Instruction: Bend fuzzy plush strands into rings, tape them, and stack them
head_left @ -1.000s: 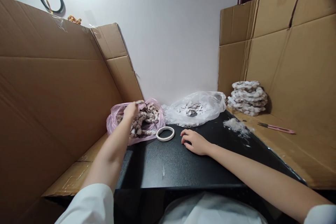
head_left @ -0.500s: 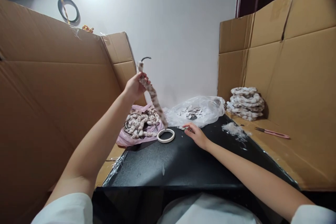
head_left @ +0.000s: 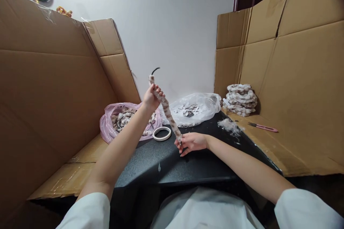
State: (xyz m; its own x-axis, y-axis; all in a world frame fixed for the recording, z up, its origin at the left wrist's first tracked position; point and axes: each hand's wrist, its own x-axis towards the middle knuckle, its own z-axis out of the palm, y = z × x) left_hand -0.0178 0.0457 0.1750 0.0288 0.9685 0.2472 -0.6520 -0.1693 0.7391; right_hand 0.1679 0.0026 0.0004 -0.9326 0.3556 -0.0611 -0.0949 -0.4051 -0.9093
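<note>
A long fuzzy strip [head_left: 167,113], white with brown spots, slants down to the right above the black table [head_left: 161,166]. Near its upper end my left hand [head_left: 153,97] is wrapped round it, and a thin dark cord sticks out of the top. The fingers of my right hand [head_left: 189,142] pinch the strip's lower end. Below the strip, to its left, a white tape roll [head_left: 161,134] lies on the table. Behind my left forearm, a pink plastic bag [head_left: 106,123] holds more spotted fuzzy pieces.
A clear plastic bag [head_left: 206,106] with small flat pieces lies at the back. Coiled fuzzy strips [head_left: 240,101] are stacked at the right, near pink-handled snips [head_left: 264,127] and white fluff [head_left: 229,125]. Cardboard walls [head_left: 303,89] stand on both sides.
My right hand has come to the strip's lower end and now grips it. My left hand, still holding the strip, appears further right and lower. The view has shifted.
</note>
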